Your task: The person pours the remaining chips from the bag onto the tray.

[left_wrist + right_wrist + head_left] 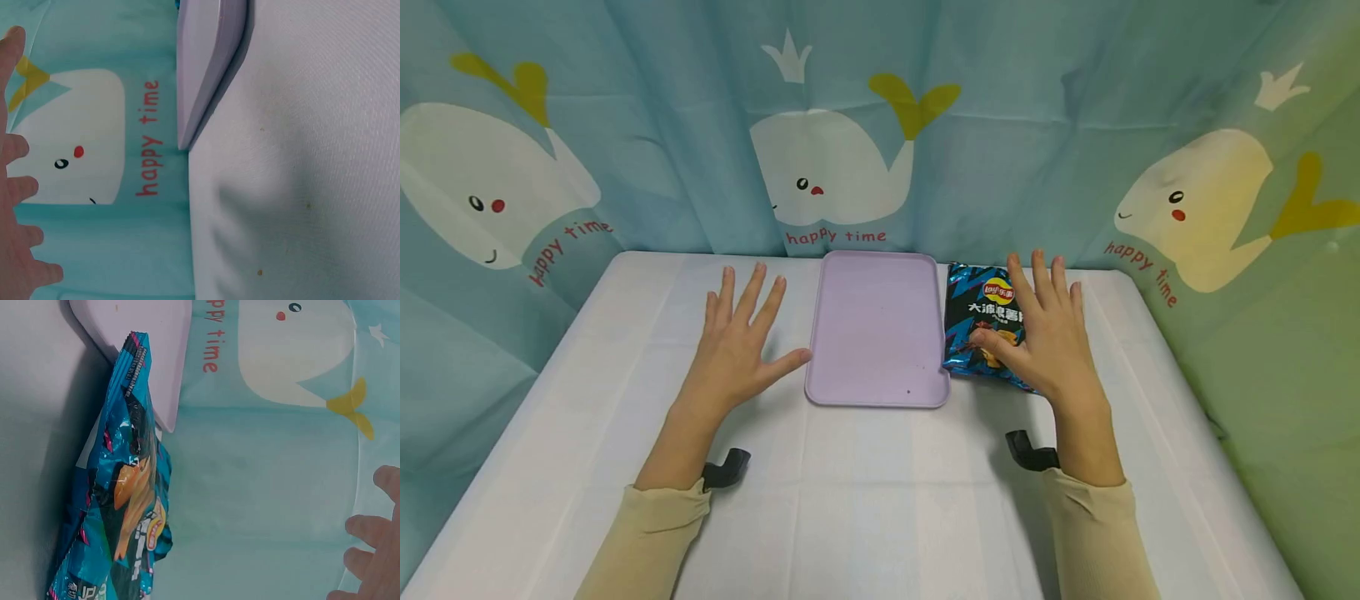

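Note:
A pale purple rectangular tray (880,329) lies on the table near its back edge. Against its right side is a blue and black bag of potato chips (962,321), which the right wrist view shows as a puffed, glossy bag (125,506). My left hand (730,358) is spread in the air left of the tray, its thumb tip close to the tray's edge in the head view. Over the bag's right part hovers my right hand (1052,342), fingers spread, hiding some of the print. Neither hand holds anything.
A white cloth (865,500) covers the table. Behind and around it hangs a blue-green curtain (700,167) printed with whales. Tiny crumbs (260,272) dot the cloth in the left wrist view. Black curved pieces (727,468) sit at both wrists, by the beige sleeves.

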Demonstrator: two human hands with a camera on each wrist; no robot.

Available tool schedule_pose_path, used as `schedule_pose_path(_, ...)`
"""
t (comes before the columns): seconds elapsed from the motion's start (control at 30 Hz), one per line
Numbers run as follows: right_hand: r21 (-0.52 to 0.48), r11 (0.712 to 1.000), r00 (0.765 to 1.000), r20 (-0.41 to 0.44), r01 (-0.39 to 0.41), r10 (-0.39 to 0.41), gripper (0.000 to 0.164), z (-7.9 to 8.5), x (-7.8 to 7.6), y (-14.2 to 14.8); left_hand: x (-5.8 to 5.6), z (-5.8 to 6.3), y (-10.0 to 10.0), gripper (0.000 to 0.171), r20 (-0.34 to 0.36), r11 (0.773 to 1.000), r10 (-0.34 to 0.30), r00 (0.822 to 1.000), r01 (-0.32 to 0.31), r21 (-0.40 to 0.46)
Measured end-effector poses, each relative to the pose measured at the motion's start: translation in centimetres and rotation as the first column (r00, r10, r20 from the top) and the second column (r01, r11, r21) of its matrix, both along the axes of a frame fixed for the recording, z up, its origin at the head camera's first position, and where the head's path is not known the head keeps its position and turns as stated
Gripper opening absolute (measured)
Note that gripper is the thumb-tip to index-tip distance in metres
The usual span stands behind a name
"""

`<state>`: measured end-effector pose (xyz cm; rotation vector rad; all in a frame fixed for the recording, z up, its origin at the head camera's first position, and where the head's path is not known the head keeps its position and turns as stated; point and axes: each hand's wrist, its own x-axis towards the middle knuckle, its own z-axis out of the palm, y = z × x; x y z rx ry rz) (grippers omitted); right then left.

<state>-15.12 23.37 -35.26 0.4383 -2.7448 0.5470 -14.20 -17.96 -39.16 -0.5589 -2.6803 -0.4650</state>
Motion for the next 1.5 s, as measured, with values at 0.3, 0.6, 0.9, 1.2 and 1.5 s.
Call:
schedule_pose_path(0.3, -0.077, 0.996, 0.998, -0.047, -0.034, 0.03, 0.099, 0.0, -0.2, 0.0, -0.3, 0.3, 0.5, 0.099, 0.061, 1.0, 0.006, 0.998, -0.005, -0.017)
schedule_pose_path(0.6, -0.133, 0.99, 0.997, -0.05, 0.051, -0.058, 0.084, -0.8, -0.5, 1.8, -0.6, -0.4, 1.7, 0.099, 0.176, 0.999, -0.046, 0.983, 0.049, -0.017)
schedule_pose_path(0.9, -0.081, 0.98, 0.976, 0.14, 0.179, -0.167, 0.084, -3.9, -0.1, 3.8, -0.2, -1.6, 2.0, 0.093, 0.327, 0.995, -0.07, 0.942, 0.092, -0.05)
schedule_pose_path(1.2, -0.027, 0.986, 0.973, 0.17, 0.163, -0.157, 0.079, -4.7, -0.4, 4.5, 0.1, -2.9, 2.2, 0.094, 0.506, 0.993, -0.046, 0.861, 0.096, -0.073)
schedule_pose_path(1.5, 0.051, 0.984, 0.92, 0.352, 0.169, -0.176, 0.085, -5.6, -1.1, 6.0, 0.6, -3.2, 2.3, 0.096, 0.589, 0.992, 0.005, 0.808, 0.071, -0.105)
